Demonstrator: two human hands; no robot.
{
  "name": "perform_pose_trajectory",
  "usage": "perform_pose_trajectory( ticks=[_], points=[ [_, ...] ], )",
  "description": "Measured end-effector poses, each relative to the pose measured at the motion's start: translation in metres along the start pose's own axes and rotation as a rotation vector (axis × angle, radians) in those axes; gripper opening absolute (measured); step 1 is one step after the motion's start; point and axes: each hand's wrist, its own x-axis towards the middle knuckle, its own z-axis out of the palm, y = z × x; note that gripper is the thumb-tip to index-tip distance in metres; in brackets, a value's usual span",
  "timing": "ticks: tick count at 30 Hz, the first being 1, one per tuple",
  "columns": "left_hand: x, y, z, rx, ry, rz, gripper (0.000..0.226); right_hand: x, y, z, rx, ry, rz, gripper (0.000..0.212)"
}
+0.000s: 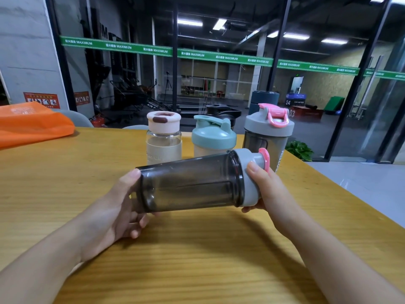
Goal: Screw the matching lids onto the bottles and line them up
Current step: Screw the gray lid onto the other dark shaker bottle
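I hold a smoky dark shaker bottle (192, 183) on its side above the wooden table (65, 172). My left hand (118, 207) grips its base. My right hand (265, 189) curls round its grey lid (249, 172), which carries a pink flip cap and sits on the bottle's mouth. Behind it stand three capped bottles in a row: a clear bottle with a cream lid (164, 137), a pale bottle with a teal lid (213, 137), and a dark shaker with a grey and pink lid (268, 132).
A black-lidded bottle (221, 111) and a dark blue container (264, 99) stand behind the row. An orange bag (32, 123) lies at the table's far left. The table's right edge runs diagonally past my right arm, with a glass wall beyond.
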Motion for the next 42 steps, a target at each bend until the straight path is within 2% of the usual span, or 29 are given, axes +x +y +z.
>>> perform_pose_trajectory(
  ticks=[2,4,7,15,20,24,27,31,34,37,42],
  points=[
    [0.0003,0.0001,-0.0006,0.028,0.016,0.046,0.067,0.0031,0.0008,-0.0005,0.024,0.030,0.038,0.090],
    [-0.0006,-0.0003,-0.0024,0.045,0.029,0.086,0.084,0.0066,0.0028,-0.0023,0.039,0.047,0.083,0.093],
    [-0.0040,0.0004,-0.0044,0.083,-0.025,0.120,0.094,0.0073,0.0038,-0.0050,0.037,0.045,0.110,0.090],
    [-0.0064,-0.0001,-0.0058,0.023,-0.108,0.133,0.083,0.0074,0.0000,-0.0087,0.020,0.055,0.165,0.081],
    [-0.0064,0.0005,-0.0018,0.052,-0.078,0.180,0.077,0.0058,-0.0020,-0.0078,0.026,0.054,0.199,0.057],
    [-0.0047,-0.0017,-0.0015,-0.005,-0.100,0.199,0.091,0.0058,-0.0007,-0.0060,0.029,0.052,0.166,0.080],
    [-0.0004,-0.0036,-0.0026,-0.153,-0.090,0.147,0.101,0.0069,0.0020,-0.0053,0.036,0.070,0.087,0.083],
    [-0.0041,0.0022,-0.0014,-0.207,-0.161,0.036,0.091,0.0024,0.0002,-0.0026,0.032,0.026,-0.030,0.097],
    [-0.0049,0.0018,-0.0023,-0.206,-0.141,-0.035,0.092,0.0002,-0.0030,0.0002,0.106,0.030,-0.063,0.088],
    [-0.0050,0.0013,-0.0013,-0.148,-0.120,-0.017,0.086,0.0001,-0.0039,0.0003,0.104,0.024,-0.068,0.084],
    [-0.0029,0.0016,-0.0014,-0.158,-0.062,0.028,0.086,0.0007,0.0001,-0.0012,0.050,0.016,-0.062,0.106]
  ],
)
